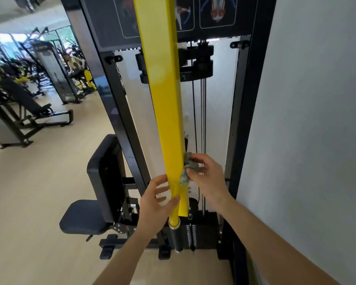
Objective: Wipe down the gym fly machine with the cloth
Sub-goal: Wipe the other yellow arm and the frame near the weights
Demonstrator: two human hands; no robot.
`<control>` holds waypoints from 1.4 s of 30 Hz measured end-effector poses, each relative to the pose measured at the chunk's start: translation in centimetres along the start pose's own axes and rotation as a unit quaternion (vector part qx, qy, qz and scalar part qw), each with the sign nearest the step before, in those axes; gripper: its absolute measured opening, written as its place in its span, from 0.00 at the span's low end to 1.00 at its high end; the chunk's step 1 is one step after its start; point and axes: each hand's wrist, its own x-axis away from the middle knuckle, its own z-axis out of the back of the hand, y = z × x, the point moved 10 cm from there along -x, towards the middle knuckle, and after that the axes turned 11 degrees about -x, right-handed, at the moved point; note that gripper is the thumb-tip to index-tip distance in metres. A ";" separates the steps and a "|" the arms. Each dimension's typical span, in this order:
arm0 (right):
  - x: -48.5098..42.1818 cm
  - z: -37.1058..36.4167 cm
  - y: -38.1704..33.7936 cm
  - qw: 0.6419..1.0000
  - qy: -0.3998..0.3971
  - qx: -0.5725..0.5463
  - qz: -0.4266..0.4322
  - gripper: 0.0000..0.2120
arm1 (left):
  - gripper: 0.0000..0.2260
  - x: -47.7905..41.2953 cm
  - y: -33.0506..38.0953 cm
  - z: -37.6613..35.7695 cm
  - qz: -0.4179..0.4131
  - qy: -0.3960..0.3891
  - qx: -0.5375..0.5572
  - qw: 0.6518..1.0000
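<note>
The fly machine's long yellow arm [164, 103] hangs down the middle of the view and ends in a black handle grip [177, 239]. My right hand [208, 177] holds a crumpled green-grey cloth [188, 167] pressed against the right side of the yellow arm near its lower end. My left hand [156, 200] wraps the arm from the left, thumb across its front and fingers spread behind. The black frame [249, 99] and weight stack cables [202, 120] stand behind the arm.
The machine's black padded seat and backrest [99, 177] sit lower left. A white wall [317, 120] runs close on the right. Other black and yellow gym machines [19, 93] and a person stand at the far left over a beige floor [39, 192].
</note>
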 end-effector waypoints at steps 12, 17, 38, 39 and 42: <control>-2.6 -1.0 -10.5 0.992 -0.046 -0.027 0.113 0.25 | 0.22 -7.1 15.8 8.1 -0.151 0.103 0.083 0.980; -4.0 -1.4 -14.1 0.986 -0.054 -0.035 0.153 0.25 | 0.19 -7.4 16.3 7.4 -0.171 0.142 0.092 0.971; -5.2 -1.9 -18.0 0.980 -0.044 -0.018 0.194 0.18 | 0.19 -8.1 16.4 7.8 -0.190 0.151 0.052 0.969; -5.4 -2.0 -19.1 0.977 -0.042 -0.021 0.206 0.18 | 0.18 -8.1 16.5 7.8 -0.190 0.146 0.048 0.970; -5.9 -2.6 -22.6 0.968 -0.043 -0.032 0.244 0.18 | 0.21 -8.6 16.8 8.6 -0.169 0.123 0.022 0.978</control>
